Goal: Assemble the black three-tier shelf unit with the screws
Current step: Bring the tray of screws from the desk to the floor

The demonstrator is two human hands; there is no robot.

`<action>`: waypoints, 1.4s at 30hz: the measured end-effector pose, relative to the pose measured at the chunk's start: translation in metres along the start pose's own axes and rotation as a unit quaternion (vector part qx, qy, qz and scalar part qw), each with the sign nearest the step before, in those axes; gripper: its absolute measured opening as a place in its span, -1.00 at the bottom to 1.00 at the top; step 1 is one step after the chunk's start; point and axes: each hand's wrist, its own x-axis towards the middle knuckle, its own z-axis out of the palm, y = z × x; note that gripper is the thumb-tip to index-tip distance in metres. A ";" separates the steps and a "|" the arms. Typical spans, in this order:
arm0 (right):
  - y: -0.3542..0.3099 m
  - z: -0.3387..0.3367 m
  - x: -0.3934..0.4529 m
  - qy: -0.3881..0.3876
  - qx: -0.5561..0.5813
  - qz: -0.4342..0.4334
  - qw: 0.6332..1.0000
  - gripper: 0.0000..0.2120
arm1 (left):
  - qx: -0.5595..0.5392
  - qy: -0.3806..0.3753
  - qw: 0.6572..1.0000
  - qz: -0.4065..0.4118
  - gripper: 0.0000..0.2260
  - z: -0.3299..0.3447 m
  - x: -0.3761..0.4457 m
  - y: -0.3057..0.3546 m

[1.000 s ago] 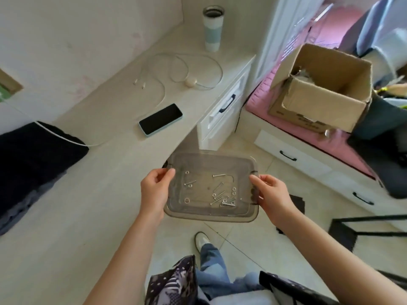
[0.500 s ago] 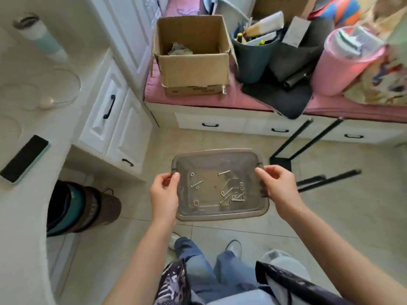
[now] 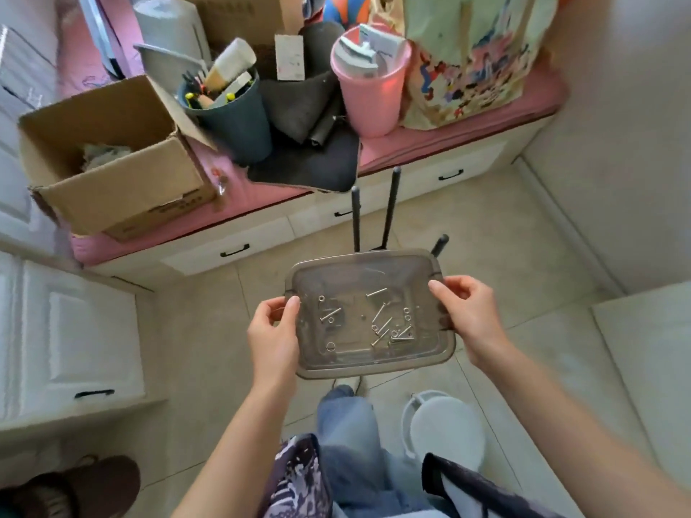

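Turning from the tabletop toward the floor, the person carries the tray (image 3: pixel 430 358) of screws (image 3: pixel 381 323), left hand (image 3: pixel 273 334) and right hand (image 3: pixel 471 315) gripping its sides, above the black shelf legs (image 3: pixel 374 214), so assembly is likely about to start.

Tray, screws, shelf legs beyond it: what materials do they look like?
Tray: looks like smoky translucent plastic, glossy; the floor shows through it. Left hand and right hand grip its short sides.
Screws: likely bare steel, bright silver with glints.
Shelf legs: probably painted metal tube, matte black; too far to confirm.
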 end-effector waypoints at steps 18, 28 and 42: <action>-0.051 -0.141 0.155 0.157 0.106 0.054 0.980 -0.89 | 0.109 -0.192 0.974 0.046 -0.97 0.252 0.053 0.108; -0.063 -0.219 0.240 0.161 0.136 0.071 0.975 -0.88 | 0.108 -0.213 0.970 0.047 -0.97 0.370 0.050 0.130; -0.061 -0.329 0.399 0.070 0.095 0.077 0.990 -0.93 | 0.126 -0.130 0.983 0.025 -0.82 0.542 0.036 0.106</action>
